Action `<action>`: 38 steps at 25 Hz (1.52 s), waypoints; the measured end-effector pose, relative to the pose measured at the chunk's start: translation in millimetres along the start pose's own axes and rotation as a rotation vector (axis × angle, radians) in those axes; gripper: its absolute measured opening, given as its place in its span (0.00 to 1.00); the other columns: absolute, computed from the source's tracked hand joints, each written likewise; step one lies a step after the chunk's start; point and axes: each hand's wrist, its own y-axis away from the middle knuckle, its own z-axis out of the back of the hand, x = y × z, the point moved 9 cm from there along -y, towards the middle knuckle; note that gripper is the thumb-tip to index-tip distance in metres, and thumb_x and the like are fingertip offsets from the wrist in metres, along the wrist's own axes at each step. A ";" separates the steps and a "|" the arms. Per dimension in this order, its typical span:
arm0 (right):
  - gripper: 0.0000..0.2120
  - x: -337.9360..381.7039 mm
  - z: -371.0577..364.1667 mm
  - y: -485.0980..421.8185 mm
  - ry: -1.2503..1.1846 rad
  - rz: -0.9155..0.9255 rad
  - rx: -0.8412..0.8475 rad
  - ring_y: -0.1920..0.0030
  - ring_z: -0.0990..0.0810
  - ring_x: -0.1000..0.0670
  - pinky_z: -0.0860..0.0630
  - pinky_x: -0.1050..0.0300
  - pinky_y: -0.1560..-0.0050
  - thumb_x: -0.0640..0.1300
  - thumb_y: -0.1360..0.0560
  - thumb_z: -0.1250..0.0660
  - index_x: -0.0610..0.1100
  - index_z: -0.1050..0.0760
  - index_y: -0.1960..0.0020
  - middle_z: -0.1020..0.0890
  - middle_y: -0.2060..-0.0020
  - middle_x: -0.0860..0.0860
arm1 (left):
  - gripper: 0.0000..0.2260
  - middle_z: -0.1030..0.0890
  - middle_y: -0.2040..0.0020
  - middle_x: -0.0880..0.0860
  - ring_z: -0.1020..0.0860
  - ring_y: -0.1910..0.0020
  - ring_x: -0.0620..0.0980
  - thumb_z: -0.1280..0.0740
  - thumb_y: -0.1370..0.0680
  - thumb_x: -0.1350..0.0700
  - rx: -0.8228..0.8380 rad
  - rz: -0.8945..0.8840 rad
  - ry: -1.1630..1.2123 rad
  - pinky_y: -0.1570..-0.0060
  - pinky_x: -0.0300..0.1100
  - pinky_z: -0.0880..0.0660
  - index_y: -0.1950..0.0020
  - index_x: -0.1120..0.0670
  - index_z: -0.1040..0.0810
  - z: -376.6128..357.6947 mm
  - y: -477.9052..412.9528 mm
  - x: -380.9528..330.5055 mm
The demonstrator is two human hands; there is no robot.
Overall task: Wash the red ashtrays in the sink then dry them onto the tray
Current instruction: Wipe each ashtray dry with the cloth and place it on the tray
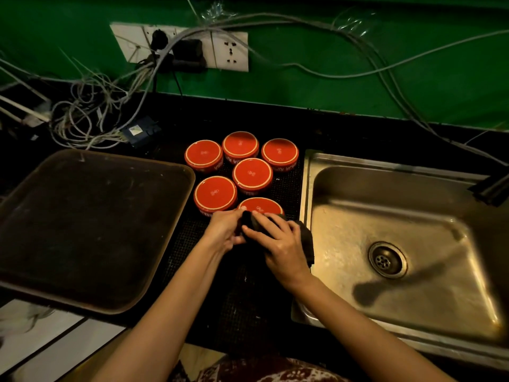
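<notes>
Patterned garment [275,373] at the bottom edge is closest, both bare forearms reaching up from it to mid-frame. Green wall [358,78] fills the top, loose cables [91,117] draped across it and piled on the far left of the black counter [344,125]. Steel sink [358,221] is set into the counter on the right: basin looks wet, no ashtray in it, drain [387,260] toward the near side, a dark fixture [493,191] poking in at the right edge. Big dark tray [82,230] sits left, nothing on it, near corner overhanging the counter edge above pale floor tiles [41,340]. Between tray and sink is a black mesh mat [289,186] carrying six red ashtrays [252,173], all upside down with bases up, packed close, some touching. Nearest ashtray [260,206] is where the hands work. Left hand [224,230] has its fingers curled in against that ashtray's near-left side; looks like a grip on its wall, but the contact is partly hidden so not certain. Right hand [278,241] lies over a bunched dark cloth [307,238], fingers bent and spread, holding it against the ashtray's near side; the cloth's loose end hangs just beside the sink rim. White socket panel [231,51] on the wall has dark plugs in its left part. Small dark blue box [143,130] lies by the cable pile, behind the tray.
</notes>
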 end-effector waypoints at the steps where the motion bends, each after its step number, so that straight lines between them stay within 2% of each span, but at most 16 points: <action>1: 0.18 -5.8 1.9 -0.3 -0.022 0.025 -0.001 0.34 0.29 0.47 0.38 0.51 0.43 0.44 0.27 0.38 0.54 0.22 0.38 0.26 0.33 0.50 | 0.07 0.21 0.64 0.55 0.22 0.72 0.48 0.38 0.20 0.58 -0.002 0.006 -0.006 0.78 0.39 0.24 0.55 0.58 0.23 -0.3 0.8 -3.0; 4: 0.18 -21.3 9.9 -0.6 -0.209 0.062 0.016 0.32 0.30 0.48 0.33 0.51 0.36 0.40 0.27 0.35 0.52 0.21 0.40 0.26 0.34 0.51 | 0.05 0.22 0.67 0.57 0.21 0.73 0.51 0.37 0.20 0.59 0.005 0.034 -0.042 0.78 0.47 0.22 0.51 0.61 0.25 -0.3 4.8 -8.8; 7: 0.20 -37.0 15.2 -4.2 -0.423 -0.024 -0.008 0.32 0.30 0.51 0.34 0.51 0.31 0.32 0.31 0.33 0.48 0.18 0.43 0.24 0.36 0.53 | 0.09 0.22 0.55 0.61 0.21 0.62 0.57 0.37 0.20 0.59 0.032 0.065 -0.068 0.74 0.51 0.21 0.43 0.63 0.26 0.1 8.2 -12.1; 10: 0.25 -46.4 13.1 -3.4 -0.505 -0.140 -0.027 0.32 0.28 0.53 0.33 0.48 0.31 0.25 0.35 0.33 0.48 0.17 0.46 0.22 0.38 0.53 | 0.12 0.22 0.47 0.63 0.21 0.58 0.58 0.36 0.21 0.58 0.057 0.078 -0.086 0.71 0.53 0.20 0.41 0.64 0.26 0.1 10.1 -12.8; 12: 0.24 -40.4 13.2 -3.1 -0.449 -0.114 -0.025 0.33 0.28 0.51 0.31 0.46 0.33 0.27 0.34 0.32 0.49 0.18 0.44 0.22 0.38 0.51 | 0.10 0.21 0.48 0.63 0.20 0.55 0.57 0.35 0.21 0.57 0.079 0.074 -0.094 0.67 0.53 0.19 0.45 0.63 0.24 2.4 10.1 -14.1; 16: 0.21 -12.9 12.1 -14.8 -0.216 -0.031 0.048 0.39 0.27 0.47 0.26 0.45 0.43 0.41 0.29 0.36 0.53 0.23 0.38 0.24 0.35 0.50 | 0.04 0.23 0.61 0.56 0.22 0.62 0.51 0.37 0.22 0.61 0.141 0.030 -0.118 0.66 0.46 0.19 0.53 0.58 0.24 2.2 13.6 -25.8; 18: 0.21 -10.5 15.2 -26.1 -0.237 -0.107 0.074 0.43 0.29 0.51 0.26 0.48 0.45 0.42 0.28 0.37 0.55 0.24 0.36 0.24 0.36 0.52 | 0.11 0.23 0.58 0.56 0.23 0.60 0.51 0.42 0.25 0.67 0.205 -0.011 -0.170 0.63 0.44 0.22 0.49 0.57 0.23 -4.3 15.7 -32.6; 20: 0.20 -15.7 19.0 -35.4 -0.346 -0.206 0.098 0.45 0.30 0.54 0.31 0.55 0.40 0.40 0.26 0.34 0.55 0.24 0.37 0.23 0.37 0.53 | 0.23 0.21 0.50 0.58 0.23 0.55 0.54 0.44 0.29 0.72 0.270 -0.071 -0.236 0.60 0.41 0.23 0.38 0.56 0.25 -11.2 15.7 -36.4; 23: 0.18 -35.3 26.4 -46.7 -0.410 -0.320 0.080 0.38 0.29 0.51 0.36 0.55 0.32 0.38 0.24 0.34 0.51 0.23 0.37 0.24 0.39 0.51 | 0.32 0.23 0.40 0.57 0.23 0.45 0.55 0.42 0.30 0.76 0.293 -0.144 -0.285 0.58 0.40 0.21 0.28 0.54 0.31 -14.7 12.7 -37.2; 25: 0.18 -36.3 28.8 -51.7 -0.342 -0.264 0.084 0.36 0.30 0.49 0.40 0.60 0.30 0.37 0.25 0.35 0.51 0.23 0.37 0.27 0.35 0.50 | 0.34 0.25 0.36 0.56 0.25 0.40 0.54 0.41 0.29 0.77 0.302 -0.181 -0.296 0.55 0.43 0.21 0.27 0.53 0.34 -17.8 15.7 -38.4; 26: 0.19 -28.6 28.7 -53.6 -0.293 -0.173 0.102 0.37 0.30 0.47 0.40 0.64 0.33 0.36 0.25 0.34 0.51 0.23 0.37 0.27 0.34 0.50 | 0.35 0.26 0.35 0.57 0.24 0.41 0.54 0.42 0.29 0.78 0.308 -0.203 -0.309 0.54 0.42 0.21 0.26 0.53 0.35 -19.8 18.1 -39.5; 28: 0.19 -6.5 23.4 -53.1 -0.172 0.048 0.181 0.42 0.30 0.47 0.31 0.57 0.39 0.38 0.27 0.33 0.50 0.23 0.38 0.26 0.35 0.52 | 0.37 0.27 0.35 0.57 0.22 0.51 0.51 0.46 0.30 0.79 0.309 -0.252 -0.365 0.63 0.36 0.22 0.24 0.53 0.39 -23.8 25.5 -43.7; 30: 0.16 0.2 21.9 -54.7 -0.100 0.111 0.217 0.41 0.31 0.48 0.28 0.49 0.44 0.40 0.27 0.34 0.49 0.22 0.40 0.25 0.36 0.53 | 0.39 0.28 0.35 0.55 0.21 0.59 0.47 0.45 0.31 0.79 0.323 -0.289 -0.416 0.72 0.32 0.27 0.23 0.52 0.43 -27.1 28.6 -45.4; 33: 0.13 -6.4 27.7 -64.4 -0.167 0.031 0.210 0.41 0.35 0.51 0.34 0.58 0.41 0.41 0.24 0.36 0.49 0.22 0.41 0.24 0.38 0.55 | 0.42 0.26 0.37 0.52 0.20 0.52 0.44 0.37 0.31 0.76 0.357 -0.344 -0.425 0.62 0.33 0.24 0.23 0.49 0.46 -32.0 29.9 -45.5; 35: 0.13 -16.2 29.2 -71.5 -0.215 -0.033 0.196 0.43 0.35 0.51 0.39 0.63 0.43 0.41 0.24 0.36 0.49 0.21 0.41 0.23 0.40 0.55 | 0.44 0.26 0.36 0.52 0.22 0.47 0.43 0.34 0.31 0.75 0.352 -0.384 -0.424 0.57 0.33 0.24 0.23 0.48 0.47 -35.5 29.4 -46.8; 38: 0.13 -59.1 23.1 -76.2 -0.461 -0.359 0.176 0.43 0.29 0.49 0.36 0.63 0.47 0.38 0.23 0.37 0.46 0.22 0.40 0.21 0.45 0.51 | 0.47 0.26 0.40 0.51 0.23 0.45 0.46 0.30 0.31 0.72 0.361 -0.372 -0.440 0.58 0.35 0.22 0.23 0.43 0.51 -36.9 29.6 -42.8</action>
